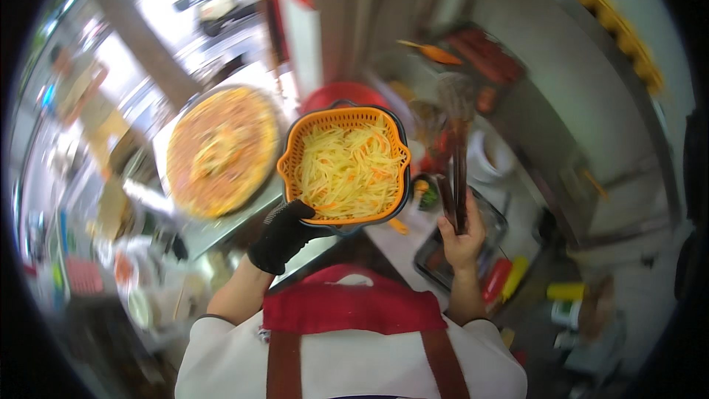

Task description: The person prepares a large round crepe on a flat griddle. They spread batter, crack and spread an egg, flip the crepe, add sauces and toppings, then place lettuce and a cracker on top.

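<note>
My left hand (pixel 283 233), in a black knit glove, grips the near left corner of an orange plastic basket (pixel 289 147) nested in a dark outer bowl (pixel 408 122). Pale yellow shreds with some orange ones, apparently shredded potato and carrot, fill the basket (pixel 349 172). Bare, my right hand (pixel 464 237) holds a pair of brown tongs (pixel 458 166), their heads pointing away from me and blurred. Left of the basket, a large round flatbread (pixel 221 149) lies on a round griddle, with a small heap of shreds (pixel 219 152) on its middle.
Beyond the basket sits a red basin (pixel 343 94). A black tray (pixel 432 260), a red squeeze bottle (pixel 497 280) and a yellow one (pixel 516 277) are near my right forearm. A white tub (pixel 490 158) stands at right. At far left is another person (pixel 80 88).
</note>
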The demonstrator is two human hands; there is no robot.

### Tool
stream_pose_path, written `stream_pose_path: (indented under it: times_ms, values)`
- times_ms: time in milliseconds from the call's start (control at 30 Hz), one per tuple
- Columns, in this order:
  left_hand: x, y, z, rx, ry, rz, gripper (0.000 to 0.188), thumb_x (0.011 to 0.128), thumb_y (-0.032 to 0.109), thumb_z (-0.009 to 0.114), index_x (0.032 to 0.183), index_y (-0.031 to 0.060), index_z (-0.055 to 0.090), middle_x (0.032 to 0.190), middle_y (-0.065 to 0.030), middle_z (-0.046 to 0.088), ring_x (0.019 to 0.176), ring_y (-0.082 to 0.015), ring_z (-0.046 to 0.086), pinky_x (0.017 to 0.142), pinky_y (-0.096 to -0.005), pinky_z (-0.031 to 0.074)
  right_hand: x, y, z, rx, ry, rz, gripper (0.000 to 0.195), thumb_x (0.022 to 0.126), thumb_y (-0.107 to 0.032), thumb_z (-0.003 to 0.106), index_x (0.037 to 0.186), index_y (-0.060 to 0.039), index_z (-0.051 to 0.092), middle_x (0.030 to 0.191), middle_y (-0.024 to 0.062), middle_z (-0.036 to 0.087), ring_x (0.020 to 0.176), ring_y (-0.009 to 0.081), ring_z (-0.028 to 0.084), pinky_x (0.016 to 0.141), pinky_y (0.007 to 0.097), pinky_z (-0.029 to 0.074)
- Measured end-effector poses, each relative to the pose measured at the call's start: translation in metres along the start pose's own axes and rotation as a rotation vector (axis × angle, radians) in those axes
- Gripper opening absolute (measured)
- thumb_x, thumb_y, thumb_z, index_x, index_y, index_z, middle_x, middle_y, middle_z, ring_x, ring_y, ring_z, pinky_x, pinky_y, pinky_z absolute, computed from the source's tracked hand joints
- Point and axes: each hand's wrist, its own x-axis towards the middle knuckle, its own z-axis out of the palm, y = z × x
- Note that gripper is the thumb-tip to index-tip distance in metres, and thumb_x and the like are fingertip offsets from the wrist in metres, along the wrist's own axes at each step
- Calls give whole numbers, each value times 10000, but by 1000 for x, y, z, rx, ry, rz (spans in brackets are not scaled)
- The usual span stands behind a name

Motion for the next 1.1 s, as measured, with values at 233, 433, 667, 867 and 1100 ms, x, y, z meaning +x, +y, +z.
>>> stream_pose_path:
  times_ms: [233,433,667,867,1100]
  values:
    - [172,-24,166,-162,-469,-360,228,795,102,588,995,8,530,914,-132,590,813,-212,593,715,-326,490,-32,52,-82,343,615,192,483,822,-49,494,1270,35,333,773,61,516,513,75,426,431,191,354]
    - [274,-83,277,-32,-687,-401,318,793,192,601,1029,-2,510,923,-168,587,800,-289,605,728,-383,506,-28,77,-94,311,713,254,456,830,-89,470,1245,52,345,750,71,516,506,80,425,427,195,348]
    - [314,-129,273,20,-647,-265,331,769,246,617,987,7,548,854,-142,602,740,-273,602,655,-385,501,2,88,-82,273,504,377,406,861,-178,482,1193,39,389,708,50,494,500,68,404,427,190,325]
    - [259,-111,197,141,-505,-90,295,757,261,606,940,30,589,820,-99,614,723,-230,597,617,-345,482,25,86,-52,389,290,362,367,877,-199,474,1167,19,416,696,34,478,493,59,387,420,184,309]
    - [180,-75,96,374,-233,138,287,747,272,590,929,53,624,819,-74,637,736,-190,602,626,-314,470,47,52,4,512,55,338,326,895,-223,465,1137,-5,447,682,16,459,484,48,367,412,176,290]
